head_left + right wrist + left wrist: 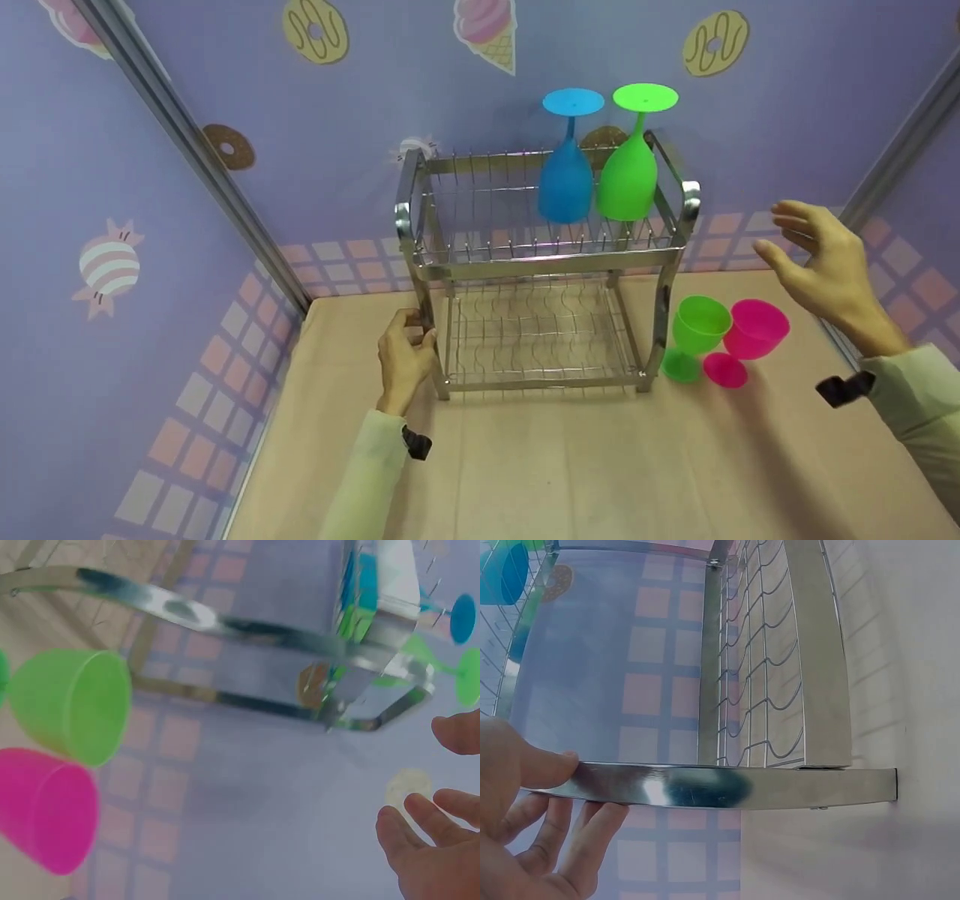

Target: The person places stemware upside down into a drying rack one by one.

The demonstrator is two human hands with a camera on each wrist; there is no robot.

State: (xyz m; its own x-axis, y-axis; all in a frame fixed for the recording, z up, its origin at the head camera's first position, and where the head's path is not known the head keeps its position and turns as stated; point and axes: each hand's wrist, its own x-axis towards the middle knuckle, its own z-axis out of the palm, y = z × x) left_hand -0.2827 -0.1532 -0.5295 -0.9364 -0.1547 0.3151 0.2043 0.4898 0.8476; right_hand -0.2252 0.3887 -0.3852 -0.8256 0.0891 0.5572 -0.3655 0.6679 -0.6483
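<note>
We see the left hand [405,358] curled round the front left leg of the shiny two-tier steel wire dish rack [540,259] at frame centre. The right hand [825,270] hovers open at right, above the upright green plastic goblet [697,334] and pink plastic goblet [752,337]. Inverted blue goblet [566,169] and second green goblet [632,165] sit in the rack's upper tier.
</note>
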